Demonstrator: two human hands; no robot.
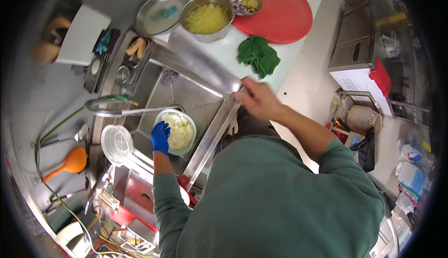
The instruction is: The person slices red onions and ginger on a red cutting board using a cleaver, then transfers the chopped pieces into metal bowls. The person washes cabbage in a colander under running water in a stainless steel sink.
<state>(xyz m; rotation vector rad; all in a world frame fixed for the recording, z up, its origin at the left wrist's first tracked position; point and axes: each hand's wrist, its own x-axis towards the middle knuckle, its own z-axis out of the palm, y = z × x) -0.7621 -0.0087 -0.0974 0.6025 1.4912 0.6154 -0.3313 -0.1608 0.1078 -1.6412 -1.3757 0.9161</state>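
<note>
My left hand (161, 137), in a blue glove, is at the left rim of a pale plastic basin (191, 142) holding cut pale-green leafy vegetable (178, 130); whether it grips the rim is unclear. The basin sits in a steel sink (201, 107), with a stream of water (147, 110) reaching towards it. My bare right hand (257, 98) is closed on the near end of a long, motion-blurred stainless-steel sheet or tray (206, 63), which slants over the sink's edge. Beyond it lie green leaves (258, 55) on a white worktop (241, 70).
Above are a bowl of yellow shreds (207, 18), a small bowl of chopped ingredients (244, 2), a red round board (280, 16) and a metal basin with liquid (161, 13). A white colander (117, 145) stands left; an orange strainer (75, 160) hangs by the wall.
</note>
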